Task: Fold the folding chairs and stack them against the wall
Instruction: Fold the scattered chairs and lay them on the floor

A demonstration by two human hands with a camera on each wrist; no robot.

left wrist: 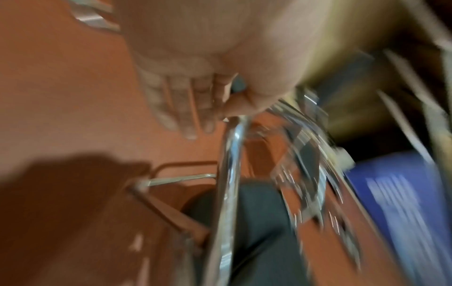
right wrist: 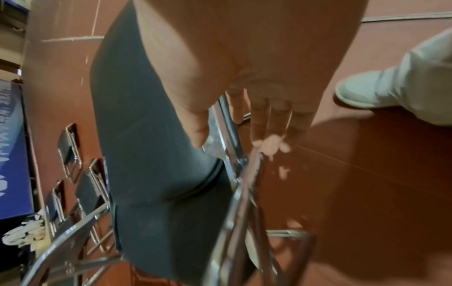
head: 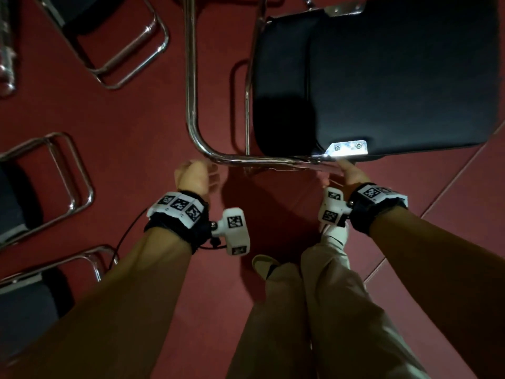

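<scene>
A folding chair (head: 382, 77) with a black padded seat and chromed tube frame is seen from above, standing on the red floor (head: 136, 119) just beyond the person's feet. The left hand (head: 195, 177) is held beside the near-left bend of the frame, its fingers straight and released, with only the thumb seeming to touch the tube in the blurred left wrist view. The right hand (head: 352, 173) is laid against the near rail by the screwed metal bracket (head: 347, 148), the thumb resting on the plate; whether the fingers are closed round the tube cannot be told. The frame is judged rigid, fairly heavy and smooth enough to slip, so the tube is best gripped clear of the hinge. More folding chairs (head: 114, 39) are ranged at the left.
</scene>
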